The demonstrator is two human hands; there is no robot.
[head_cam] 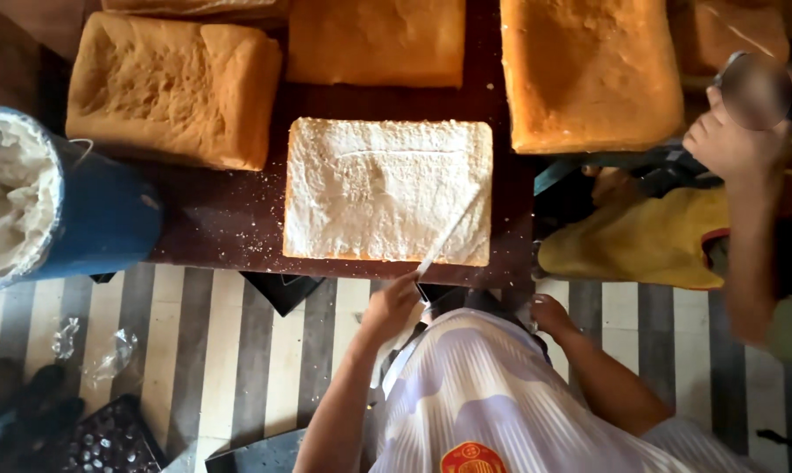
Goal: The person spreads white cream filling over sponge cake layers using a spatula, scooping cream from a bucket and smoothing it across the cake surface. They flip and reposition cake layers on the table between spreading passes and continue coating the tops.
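On the dark table (pixel 212 219), from left, a blue tub (pixel 89 219) sits beside brown loaves (pixel 173 88). At centre, the left hand (pixel 392 307) grips a knife (pixel 444 241) lying across the white cake slab (pixel 387 188). Right hand (pixel 549 315) rests curled, empty, at the table edge.

A trimmed cake slab (pixel 387 188) lies on the counter (pixel 212 219) before me, my knife (pixel 449 235) across its near right corner. Behind it lie more slabs (pixel 173 88); a bucket (pixel 54 197) stands left.
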